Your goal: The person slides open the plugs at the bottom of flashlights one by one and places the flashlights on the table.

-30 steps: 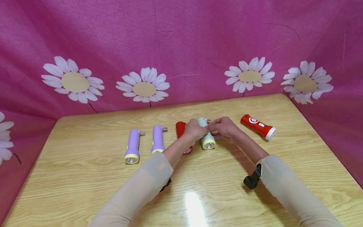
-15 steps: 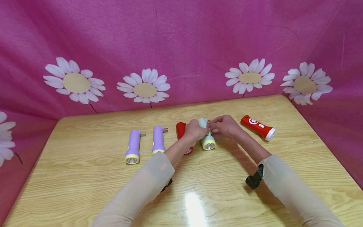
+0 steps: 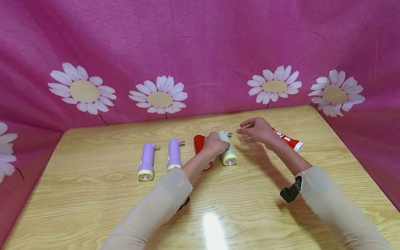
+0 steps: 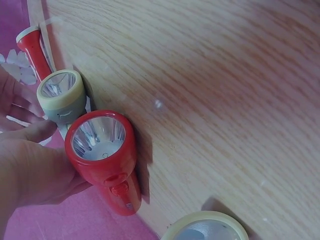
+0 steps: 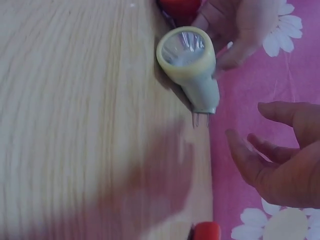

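Several flashlights lie in a row across the wooden table. My left hand (image 3: 213, 144) reaches between a red flashlight (image 3: 198, 142) and a pale green flashlight (image 3: 229, 156) with a cream rim, its fingers gripping the green one's body. Metal plug prongs (image 5: 200, 120) stick out from the green flashlight's tail in the right wrist view. To the right of it, my right hand (image 3: 257, 130) hovers apart with fingers spread and holding nothing. Another red flashlight (image 3: 288, 140), with a white head, is partly hidden behind that hand.
Two purple flashlights, one at far left (image 3: 147, 158) and one beside it (image 3: 174, 152), lie with their prongs out to the right. A pink cloth with daisies (image 3: 212, 60) hangs behind the table (image 3: 122, 219). Light glares off the table's front.
My right hand has drawn away from the green flashlight's prongs, moving right and slightly up, and now covers part of the far-right red flashlight. My left hand stays in place.
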